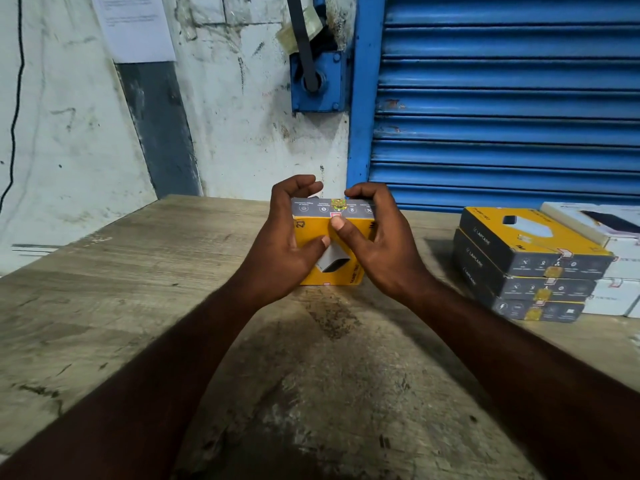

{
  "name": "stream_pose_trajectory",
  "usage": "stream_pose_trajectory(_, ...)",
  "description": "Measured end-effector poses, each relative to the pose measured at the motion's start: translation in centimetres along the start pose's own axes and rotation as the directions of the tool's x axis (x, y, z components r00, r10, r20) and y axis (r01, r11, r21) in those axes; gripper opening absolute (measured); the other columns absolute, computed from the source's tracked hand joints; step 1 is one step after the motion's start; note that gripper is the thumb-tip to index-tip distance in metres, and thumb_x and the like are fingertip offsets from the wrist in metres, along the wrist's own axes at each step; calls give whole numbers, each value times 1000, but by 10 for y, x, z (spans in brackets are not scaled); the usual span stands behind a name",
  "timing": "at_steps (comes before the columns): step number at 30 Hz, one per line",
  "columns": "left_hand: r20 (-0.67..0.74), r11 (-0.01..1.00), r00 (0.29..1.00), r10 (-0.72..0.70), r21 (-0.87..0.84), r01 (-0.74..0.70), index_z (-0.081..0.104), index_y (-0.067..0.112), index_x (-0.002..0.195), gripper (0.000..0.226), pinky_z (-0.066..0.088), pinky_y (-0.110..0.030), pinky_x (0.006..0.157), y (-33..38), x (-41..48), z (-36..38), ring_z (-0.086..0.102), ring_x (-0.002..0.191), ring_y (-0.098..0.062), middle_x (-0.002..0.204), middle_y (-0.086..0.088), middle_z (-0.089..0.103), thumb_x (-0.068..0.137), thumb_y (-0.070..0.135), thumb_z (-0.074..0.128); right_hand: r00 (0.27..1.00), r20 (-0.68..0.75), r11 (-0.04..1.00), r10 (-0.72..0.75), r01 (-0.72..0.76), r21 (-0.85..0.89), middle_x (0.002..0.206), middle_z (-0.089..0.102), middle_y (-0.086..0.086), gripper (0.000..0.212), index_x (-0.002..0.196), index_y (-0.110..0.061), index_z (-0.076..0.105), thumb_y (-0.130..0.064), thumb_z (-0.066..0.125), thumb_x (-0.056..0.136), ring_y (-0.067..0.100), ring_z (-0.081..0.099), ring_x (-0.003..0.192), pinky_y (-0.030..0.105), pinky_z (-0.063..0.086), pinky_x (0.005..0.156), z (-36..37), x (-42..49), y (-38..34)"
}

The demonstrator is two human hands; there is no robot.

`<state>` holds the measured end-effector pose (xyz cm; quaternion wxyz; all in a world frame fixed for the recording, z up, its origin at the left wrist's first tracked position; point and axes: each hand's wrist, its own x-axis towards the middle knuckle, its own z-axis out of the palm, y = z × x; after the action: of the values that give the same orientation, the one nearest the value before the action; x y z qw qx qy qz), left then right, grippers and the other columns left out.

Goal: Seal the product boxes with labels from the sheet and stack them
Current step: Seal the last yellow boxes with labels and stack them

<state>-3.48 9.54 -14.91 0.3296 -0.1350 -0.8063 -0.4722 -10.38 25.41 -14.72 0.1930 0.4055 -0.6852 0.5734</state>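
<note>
1. a worn wooden bench point(138, 306) fills the lower view, pale and scratched, with a dark stained patch in the middle near the person.
2. behind it stands a scuffed white wall point(69, 133) with a paper notice point(135, 26) stuck up high and a black cable point(15, 98) hanging down at the far left.
3. a blue roller shutter point(502, 98) closes off the right side of the room; just left of it a blue metal bracket point(317, 81) holds a dark strap.
4. the yellow box point(313, 228) is at the middle of the bench, closed, tilted with its yellow face towards the person and its grey side uppermost; its lower edge seems to rest on the bench.
5. a shiny label point(338, 204) sits across the edge between the grey side and the yellow face.
6. the left hand point(287, 244) holds the box, fingers curled over its far edge and thumb on the yellow face.
7. the right hand point(381, 247) holds it too, fingers curled over the far edge, thumb pressing just below the label.
8. to the right, well apart, a stack of three boxes point(526, 265) lies flat, all closed, each with a label on its near end.
9. white boxes point(609, 271) are piled just beside that stack, at the right edge.
</note>
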Motion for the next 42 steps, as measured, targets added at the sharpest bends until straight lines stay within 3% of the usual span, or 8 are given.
stream_pose_trajectory(6,-21,971,995,-99,-220,92,40,19,139,64,50,-24,96,5,1,1,56,123,-2,142,-1,53,78,6,54,996,67,991,-62,69,-112,122,55,-2,53,136,-11,42,-32,65,92,14,59,109,33,52,93,-7,-1,5)
stream_pose_trajectory(12,-152,931,968,-199,-337,138,51,21,128,39,54,-28,92,13,-3,13,65,109,-9,127,-1,63,91,26,63,999,28,997,18,-20,80,116,56,-4,44,129,-13,44,-21,59,88,16,60,105,42,52,93,2,-6,-3)
stream_pose_trajectory(21,-239,921,936,-259,-352,165,55,14,126,35,51,-16,72,16,-1,18,64,85,4,108,4,64,97,-3,51,982,-85,969,168,-149,199,106,60,-12,32,120,-16,52,-23,68,94,-5,60,89,16,50,78,16,-3,-7)
stream_pose_trajectory(25,-197,922,948,-249,-348,169,51,18,133,38,51,-16,76,12,-1,16,63,89,2,114,0,63,99,0,49,954,-109,918,279,-231,324,91,63,-10,23,111,-16,56,-16,69,91,-1,62,80,23,50,74,18,3,-6)
stream_pose_trajectory(30,-32,970,979,-200,-147,193,39,22,136,37,48,-14,86,-9,2,8,63,100,8,120,9,61,103,21,56,940,-62,860,336,-280,427,99,65,-2,7,106,-19,53,-24,57,101,11,65,90,30,53,83,13,4,6)
stream_pose_trajectory(34,36,962,967,-251,121,245,39,24,143,44,43,-26,95,-28,-1,1,57,115,-1,130,14,57,103,32,55,931,-34,903,363,-343,260,112,64,-4,19,117,-19,49,-33,53,104,13,63,107,34,52,94,9,-3,25)
stream_pose_trajectory(39,14,942,965,-263,220,253,47,23,144,40,37,-1,78,-34,-1,-4,55,114,-6,131,10,58,105,29,53,905,-86,908,416,-409,93,102,60,-9,17,114,-18,48,-25,58,102,-2,58,91,3,43,65,4,-6,38)
stream_pose_trajectory(42,29,940,972,-234,260,218,51,29,143,36,42,-6,80,-38,-1,-6,61,108,-9,125,11,62,107,29,47,894,-142,905,426,-419,74,94,60,-13,15,108,-17,52,-25,62,100,-6,56,84,1,39,60,4,-6,36)
